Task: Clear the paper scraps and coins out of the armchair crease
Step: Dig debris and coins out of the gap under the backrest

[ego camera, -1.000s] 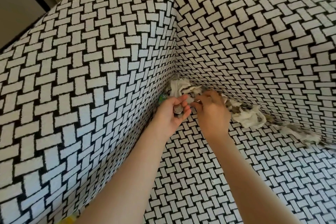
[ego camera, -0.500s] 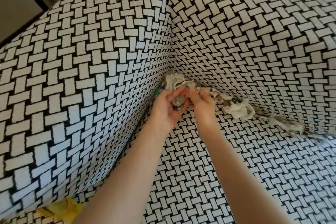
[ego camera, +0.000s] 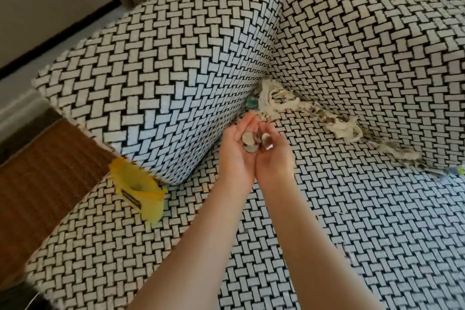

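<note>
Entry: coins [ego camera: 249, 143], now drawn back from the crease, over the seat. My left hand [ego camera: 237, 156] cups them on its palm; my right hand [ego camera: 274, 158], blurred, seemingly pinches one. Paper scraps [ego camera: 299, 108] remain wedged.

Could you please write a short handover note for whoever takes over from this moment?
Left hand: palm up, coins lying in it.
Right hand: beside it, fingers curled round more coins.
Paper scraps: along the crease, from the corner rightward. Yellow bag on the seat by the armrest.
Done: some coins out.
Left: all the scraps, a green bit in the corner; any coins beneath are hidden.
</note>
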The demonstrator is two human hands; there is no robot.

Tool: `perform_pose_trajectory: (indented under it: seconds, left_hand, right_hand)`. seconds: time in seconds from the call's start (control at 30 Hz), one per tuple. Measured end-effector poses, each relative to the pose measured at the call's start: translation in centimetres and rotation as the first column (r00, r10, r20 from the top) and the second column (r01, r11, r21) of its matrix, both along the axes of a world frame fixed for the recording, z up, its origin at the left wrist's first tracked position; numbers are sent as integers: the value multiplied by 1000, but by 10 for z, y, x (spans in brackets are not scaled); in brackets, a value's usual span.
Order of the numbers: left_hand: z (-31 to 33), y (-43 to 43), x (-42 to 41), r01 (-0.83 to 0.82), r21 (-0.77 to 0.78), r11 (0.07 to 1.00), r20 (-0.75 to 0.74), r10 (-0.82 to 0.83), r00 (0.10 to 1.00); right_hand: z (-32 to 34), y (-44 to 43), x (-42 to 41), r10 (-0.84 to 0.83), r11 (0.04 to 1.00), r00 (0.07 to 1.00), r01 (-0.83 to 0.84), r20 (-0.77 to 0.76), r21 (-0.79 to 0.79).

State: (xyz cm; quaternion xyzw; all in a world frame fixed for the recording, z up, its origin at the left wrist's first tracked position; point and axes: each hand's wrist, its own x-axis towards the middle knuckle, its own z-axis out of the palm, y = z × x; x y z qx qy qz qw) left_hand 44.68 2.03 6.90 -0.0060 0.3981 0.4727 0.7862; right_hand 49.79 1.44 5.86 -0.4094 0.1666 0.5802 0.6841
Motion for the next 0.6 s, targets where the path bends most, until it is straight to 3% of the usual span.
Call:
perform_pose_trajectory:
  seconds: [0.17,0.23,0.4,0.5,0.6]
  left_hand:
    - [14,-28,-26,-70,36,997,-72,73,995]
    - [14,-37,-34,-59,79,995,-164,72,984]
    - [24,-71,-63,26,209,977,-461,75,884]
    - [32,-83,-77,-1,293,956,-518,160,840]
    - [40,-81,-92,-45,373,927,-581,271,767]
  right_hand:
    - [-1,-25,-34,104,993,994,-103,-18,51]
    - [1,-33,-44,144,987,990,-144,5,66]
    - [7,-62,-79,326,942,944,-318,-59,110]
    - [19,-71,-95,356,932,924,-340,-140,127]
    - [34,-73,-109,399,917,909,-392,-119,78]
